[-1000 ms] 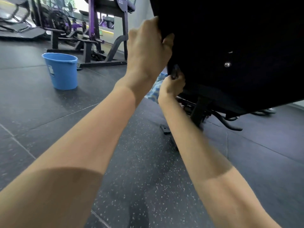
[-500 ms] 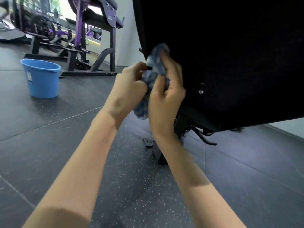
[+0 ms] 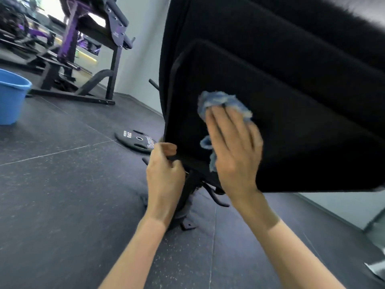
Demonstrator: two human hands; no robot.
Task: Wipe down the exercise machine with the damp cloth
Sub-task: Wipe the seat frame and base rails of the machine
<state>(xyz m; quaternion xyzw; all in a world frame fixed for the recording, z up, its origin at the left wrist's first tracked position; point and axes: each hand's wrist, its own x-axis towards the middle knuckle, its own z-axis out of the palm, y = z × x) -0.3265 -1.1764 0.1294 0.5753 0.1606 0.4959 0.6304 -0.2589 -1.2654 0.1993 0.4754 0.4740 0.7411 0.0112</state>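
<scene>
Black padded exercise machine (image 3: 291, 101) filled the frame from 12 to 3 o'clock, its pad tilted, lower edge running from about 9 down toward 4 o'clock of centre. Dark speckled rubber floor (image 3: 62, 195) covered the lower left half. Purple-and-black bench rack (image 3: 93, 38) stood at 10 to 11 o'clock, well apart from the machine. Blue bucket (image 3: 10, 97) sat at 9 o'clock, cut by the frame edge. Black weight plate (image 3: 137, 140) lay flat on the floor near the pad's lower left corner, at 9 o'clock of the left hand's thumb.

Right hand (image 3: 233, 147) lay flat against the pad face near frame centre, fingers straight and spread, pressing the blue cloth (image 3: 223, 103) onto the pad. Cloth bunched mostly under and beyond the fingertips at 12 o'clock of the hand; a strip of it (image 3: 208, 147) hung out at 9 o'clock of the palm, against the pad. No curl around the cloth, held by pressure only.

Left hand (image 3: 164, 174) was at 8 o'clock of the right hand, clenched on the pad's lower left corner, thumb on the front face, fingers curled under the edge. Not touching the cloth.
</scene>
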